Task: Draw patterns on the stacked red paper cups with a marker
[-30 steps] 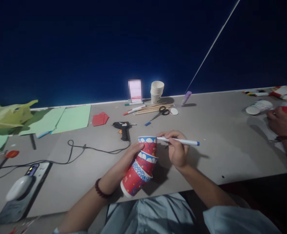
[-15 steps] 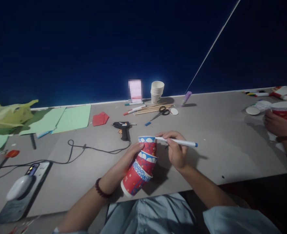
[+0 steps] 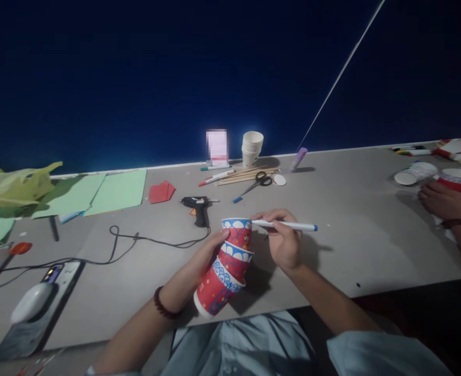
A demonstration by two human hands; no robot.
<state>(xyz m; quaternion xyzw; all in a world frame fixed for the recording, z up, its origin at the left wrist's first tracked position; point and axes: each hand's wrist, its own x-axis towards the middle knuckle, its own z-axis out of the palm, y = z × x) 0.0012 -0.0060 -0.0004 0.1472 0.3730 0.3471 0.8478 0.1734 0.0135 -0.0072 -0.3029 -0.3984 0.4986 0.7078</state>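
My left hand [image 3: 215, 243] is closed around a tilted stack of red paper cups [image 3: 222, 284] with blue-and-white patterned rims. Three cups show, nested loosely and leaning up to the right. Between the fingers of my right hand [image 3: 285, 243] is a white marker [image 3: 297, 226] with a blue end. Its other end touches or nearly touches the top cup's rim; the tip itself is too small to make out. Beyond the cups lies a black glue gun [image 3: 199, 206], and farther back are scissors [image 3: 261, 180] with black handles.
White paper cups [image 3: 252, 149] stand stacked at the back near wooden sticks [image 3: 246, 176] and a purple tube [image 3: 299, 159]. A black cord [image 3: 163, 243] crosses the left side towards a phone [image 3: 30, 318]. Green paper [image 3: 118, 190] lies behind it. Another person's hand [image 3: 442, 201] is at far right.
The marker has shifted very slightly to the right along the cup's rim. At far right, the other person's hand has moved a little to the left and down. My left hand's grip looks the same.
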